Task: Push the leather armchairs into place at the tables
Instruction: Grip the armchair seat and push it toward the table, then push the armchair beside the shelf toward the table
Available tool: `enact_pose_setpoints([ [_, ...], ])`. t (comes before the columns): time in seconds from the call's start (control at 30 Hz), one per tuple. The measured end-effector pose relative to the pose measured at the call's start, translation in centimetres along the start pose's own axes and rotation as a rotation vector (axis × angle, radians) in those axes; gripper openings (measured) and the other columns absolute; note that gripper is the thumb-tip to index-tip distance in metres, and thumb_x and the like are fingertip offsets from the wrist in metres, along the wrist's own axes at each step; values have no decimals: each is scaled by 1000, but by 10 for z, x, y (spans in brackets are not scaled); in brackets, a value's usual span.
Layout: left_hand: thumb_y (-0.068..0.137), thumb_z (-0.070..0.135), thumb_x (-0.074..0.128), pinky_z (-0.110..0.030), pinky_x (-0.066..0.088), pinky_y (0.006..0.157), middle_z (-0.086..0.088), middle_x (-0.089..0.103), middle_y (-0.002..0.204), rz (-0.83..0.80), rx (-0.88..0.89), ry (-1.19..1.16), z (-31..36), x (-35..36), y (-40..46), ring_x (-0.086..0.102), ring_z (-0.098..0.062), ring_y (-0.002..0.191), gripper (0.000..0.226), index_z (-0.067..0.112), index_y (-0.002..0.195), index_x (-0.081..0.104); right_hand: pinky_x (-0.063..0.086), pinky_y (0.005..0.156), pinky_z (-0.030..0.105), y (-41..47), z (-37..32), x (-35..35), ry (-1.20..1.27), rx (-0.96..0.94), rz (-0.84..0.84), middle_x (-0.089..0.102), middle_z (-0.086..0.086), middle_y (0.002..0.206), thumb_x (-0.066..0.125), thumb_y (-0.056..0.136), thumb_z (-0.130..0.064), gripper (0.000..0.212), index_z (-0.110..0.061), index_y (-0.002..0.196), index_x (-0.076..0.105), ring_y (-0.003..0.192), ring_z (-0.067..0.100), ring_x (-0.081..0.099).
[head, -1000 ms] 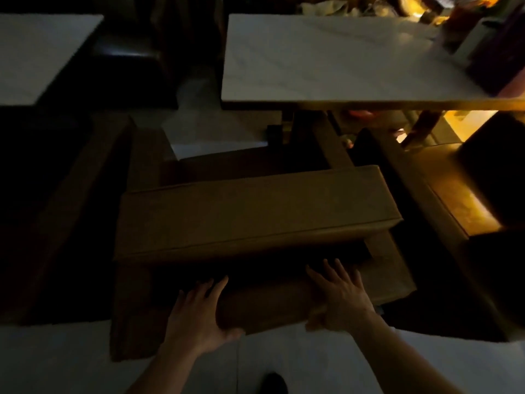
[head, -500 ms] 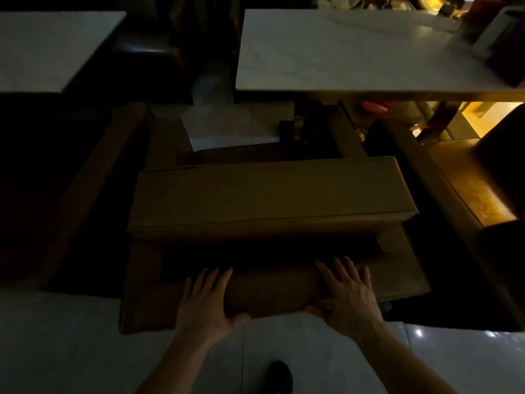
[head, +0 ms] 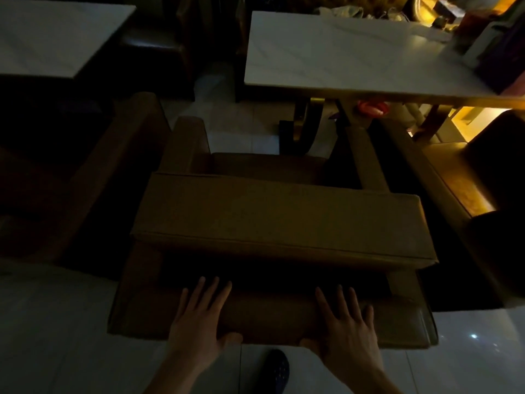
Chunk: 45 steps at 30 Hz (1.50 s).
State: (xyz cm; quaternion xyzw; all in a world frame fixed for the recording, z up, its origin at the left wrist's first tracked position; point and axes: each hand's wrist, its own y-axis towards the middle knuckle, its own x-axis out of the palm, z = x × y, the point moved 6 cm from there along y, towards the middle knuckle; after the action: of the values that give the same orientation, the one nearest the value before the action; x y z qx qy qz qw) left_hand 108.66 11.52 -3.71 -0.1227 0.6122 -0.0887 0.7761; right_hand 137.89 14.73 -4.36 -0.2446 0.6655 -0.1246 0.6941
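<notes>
A brown leather armchair (head: 278, 220) stands in front of me, its back toward me and its seat facing a white marble table (head: 352, 55). Its right arm reaches beneath the table's near edge; its left arm sits left of the tabletop. My left hand (head: 200, 319) lies flat on the top rear edge of the chair back, fingers spread, thumb hooked over the near side. My right hand (head: 345, 328) presses the same edge further right in the same way.
A second leather armchair (head: 443, 177) stands close on the right, a third (head: 93, 172) on the left. Another white table (head: 54, 35) is at far left. Clutter sits on the far right of the near table. My shoe (head: 277, 371) rests on pale floor tiles.
The armchair has slid forward toward the table, its arms now nearer the table's base. Both hands stayed on the chair back and moved with it.
</notes>
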Motion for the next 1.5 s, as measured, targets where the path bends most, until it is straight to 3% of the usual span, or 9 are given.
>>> enact_pose_setpoints([
  [0.17,75,84,44,-44,-15,120,13,-18,161,-7,10,-15,-1,1,8,-28,-17,145,105,43,145,-23,8,117,69,15,2,-5,-17,-8,-78,-11,10,168,31,66,-98,115,-42,151,-21,152,41,-14],
  [0.33,76,82,46,-45,-12,121,13,-14,163,0,9,-57,1,-3,39,-26,-17,146,103,44,146,-20,9,118,71,47,7,-21,1,-17,-52,-12,10,167,39,70,-94,113,-42,153,-19,151,42,-15],
  [0.6,75,84,45,-44,-10,121,10,-7,165,46,14,-9,-5,-26,107,-19,-18,149,103,42,152,-8,6,119,69,104,11,-60,20,-47,76,-12,12,168,38,73,-92,112,-40,154,-18,151,40,-18],
  [0.97,73,85,45,-45,-11,121,9,-10,165,11,-17,-2,-7,-43,171,-22,-18,148,105,42,153,-9,3,120,68,164,15,-95,35,-61,67,-13,13,167,43,75,-90,113,-39,154,-18,151,40,-18],
  [1.17,75,82,50,-46,-4,123,5,-9,165,-20,-61,19,-2,-54,165,-17,-20,150,106,40,154,-8,1,120,67,156,10,-105,50,-60,41,-17,11,167,46,79,-85,110,-38,155,-18,151,37,-21],
  [1.5,82,76,48,-44,4,123,1,3,166,47,-18,15,39,-105,76,-1,-22,152,95,35,156,3,7,123,61,51,24,-136,90,4,102,-4,9,169,57,86,-70,103,-39,157,-9,155,34,-5],
])
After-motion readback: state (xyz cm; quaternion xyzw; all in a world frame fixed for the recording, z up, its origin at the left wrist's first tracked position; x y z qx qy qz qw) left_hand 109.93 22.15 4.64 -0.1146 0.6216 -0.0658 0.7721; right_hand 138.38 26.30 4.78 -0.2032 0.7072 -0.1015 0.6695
